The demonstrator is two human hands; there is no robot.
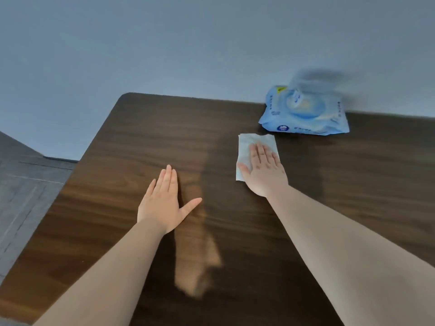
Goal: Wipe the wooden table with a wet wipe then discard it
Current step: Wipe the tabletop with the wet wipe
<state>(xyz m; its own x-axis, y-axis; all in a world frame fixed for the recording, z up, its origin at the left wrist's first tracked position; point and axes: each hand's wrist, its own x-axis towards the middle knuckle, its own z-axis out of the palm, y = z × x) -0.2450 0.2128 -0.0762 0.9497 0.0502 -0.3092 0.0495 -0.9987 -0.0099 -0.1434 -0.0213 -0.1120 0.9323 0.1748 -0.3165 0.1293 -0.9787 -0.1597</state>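
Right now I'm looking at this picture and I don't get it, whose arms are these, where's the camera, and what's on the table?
The picture comes from a wide-angle camera worn on a person's head, looking forward and down, so the two bare arms reaching in from the bottom are that person's own. There is no machine here. The surface is a dark wooden table standing against a pale wall. The right hand lies flat, fingers spread, pressing a white wet wipe onto the wood. The left hand is open with nothing in it, flat at the tabletop. Just beyond the wipe, near the wall, sits a blue pack of wipes; its top looks blurred, so I can't say how the lid stands.
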